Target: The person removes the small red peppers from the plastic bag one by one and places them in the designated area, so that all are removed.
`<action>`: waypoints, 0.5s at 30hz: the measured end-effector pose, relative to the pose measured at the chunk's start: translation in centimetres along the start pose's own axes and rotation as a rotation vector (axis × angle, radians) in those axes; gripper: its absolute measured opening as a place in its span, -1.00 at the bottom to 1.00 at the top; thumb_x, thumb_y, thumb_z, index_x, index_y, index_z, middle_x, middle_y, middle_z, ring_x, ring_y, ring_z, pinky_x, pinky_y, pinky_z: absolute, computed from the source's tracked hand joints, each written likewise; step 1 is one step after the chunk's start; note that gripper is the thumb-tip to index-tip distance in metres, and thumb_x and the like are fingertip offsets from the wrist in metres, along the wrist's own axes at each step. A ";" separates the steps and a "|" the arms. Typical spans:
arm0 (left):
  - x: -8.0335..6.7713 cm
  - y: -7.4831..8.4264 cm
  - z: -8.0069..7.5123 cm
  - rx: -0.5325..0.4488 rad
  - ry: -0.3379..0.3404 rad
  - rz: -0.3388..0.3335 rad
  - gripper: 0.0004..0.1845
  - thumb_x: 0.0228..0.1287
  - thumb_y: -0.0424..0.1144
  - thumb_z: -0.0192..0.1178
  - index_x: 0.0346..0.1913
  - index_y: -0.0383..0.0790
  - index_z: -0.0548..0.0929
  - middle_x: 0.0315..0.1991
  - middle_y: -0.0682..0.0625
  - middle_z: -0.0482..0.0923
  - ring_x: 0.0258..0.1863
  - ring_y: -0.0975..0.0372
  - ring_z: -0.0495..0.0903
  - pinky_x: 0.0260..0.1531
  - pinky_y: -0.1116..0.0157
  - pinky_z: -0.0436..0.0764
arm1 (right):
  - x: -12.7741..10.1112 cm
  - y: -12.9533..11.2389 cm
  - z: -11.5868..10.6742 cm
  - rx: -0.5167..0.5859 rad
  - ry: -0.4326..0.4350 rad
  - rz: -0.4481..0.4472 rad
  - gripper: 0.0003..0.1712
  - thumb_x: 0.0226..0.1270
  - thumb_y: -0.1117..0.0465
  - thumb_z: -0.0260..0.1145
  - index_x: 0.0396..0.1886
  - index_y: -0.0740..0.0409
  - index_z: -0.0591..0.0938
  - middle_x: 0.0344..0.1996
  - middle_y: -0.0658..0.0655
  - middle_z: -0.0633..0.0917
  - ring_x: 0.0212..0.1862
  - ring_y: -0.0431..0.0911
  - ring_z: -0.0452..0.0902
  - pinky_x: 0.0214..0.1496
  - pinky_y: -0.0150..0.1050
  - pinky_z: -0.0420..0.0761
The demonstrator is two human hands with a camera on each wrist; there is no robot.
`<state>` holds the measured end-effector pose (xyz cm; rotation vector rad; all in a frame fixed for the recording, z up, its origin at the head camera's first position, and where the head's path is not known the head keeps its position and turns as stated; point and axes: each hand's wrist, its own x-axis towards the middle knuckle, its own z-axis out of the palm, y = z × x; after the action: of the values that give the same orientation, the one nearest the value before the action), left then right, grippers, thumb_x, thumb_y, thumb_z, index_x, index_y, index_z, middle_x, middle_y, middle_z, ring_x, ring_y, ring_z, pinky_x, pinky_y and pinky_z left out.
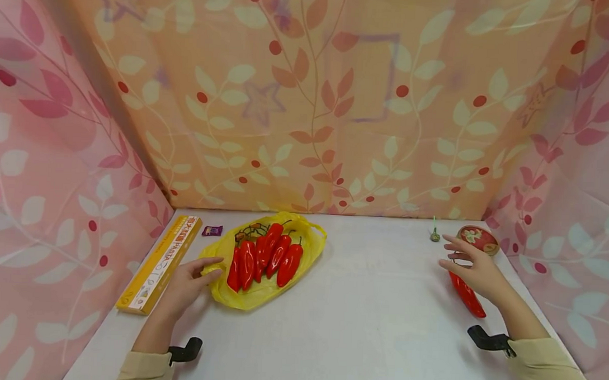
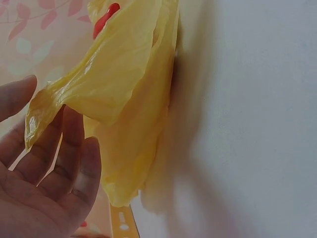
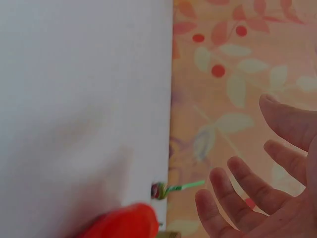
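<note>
A yellow plastic bag lies spread on the table with several red chili peppers and some smaller dark-stemmed ones on it. At its left edge is my left hand. In the left wrist view a corner of the bag hangs over the fingers, with the thumb apart from them. My right hand is over the right side, fingers spread and relaxed, holding nothing. One more red pepper lies below it, partly hidden by the hand.
A yellow pasta box lies along the left side, with a small purple packet beyond it. A lollipop with a green stick and a round red tin are at the back right. Patterned cloth walls enclose the table.
</note>
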<state>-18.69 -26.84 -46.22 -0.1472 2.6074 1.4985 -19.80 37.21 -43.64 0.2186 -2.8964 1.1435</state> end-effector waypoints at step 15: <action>-0.1 -0.2 -0.1 -0.019 0.003 -0.001 -0.52 0.40 0.00 0.27 0.32 0.00 0.60 0.37 -0.12 0.41 0.17 0.04 0.33 -0.06 0.41 0.55 | 2.1 -4.7 3.4 0.069 -0.015 -0.124 -0.20 0.40 -0.01 0.37 0.55 0.00 0.29 0.32 0.33 0.52 0.25 0.27 0.52 0.17 0.20 0.58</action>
<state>-18.58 -26.99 -46.34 -0.1522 2.5957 1.5238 -21.12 31.29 -42.80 0.4043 -2.8128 1.2265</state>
